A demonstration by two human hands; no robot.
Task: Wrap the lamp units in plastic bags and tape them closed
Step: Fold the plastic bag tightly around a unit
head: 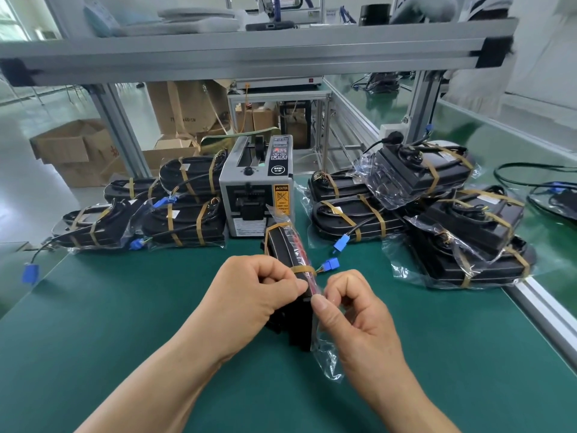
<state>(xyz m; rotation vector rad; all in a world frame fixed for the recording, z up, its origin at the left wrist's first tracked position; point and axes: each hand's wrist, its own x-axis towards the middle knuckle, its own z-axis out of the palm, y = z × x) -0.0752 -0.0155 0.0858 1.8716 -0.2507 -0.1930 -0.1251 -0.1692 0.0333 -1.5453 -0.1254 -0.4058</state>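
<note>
One lamp unit [285, 245] stands on edge on the green worktop [125, 307], just in front of the tape dispenser [257, 189], and it is already inside its plastic bag [327, 360]. Both hands are curled. The left hand [249, 295] pinches the film against the unit beside a tan tape band [303, 269], and the right hand [356, 317] pinches the loose bag end nearer the person.

The unit looks stiff and fairly weighty, so I'd take it by its black body. The film looks thin, slick and crinkly, likely to slip or tear under a hard pull. A blue connector [331, 264] on a short wire pokes out to the right and could snag. Wrapped units crowd both sides, a left pile [184, 223] and a right pile [462, 239], so there is room to work only in the middle.
</note>
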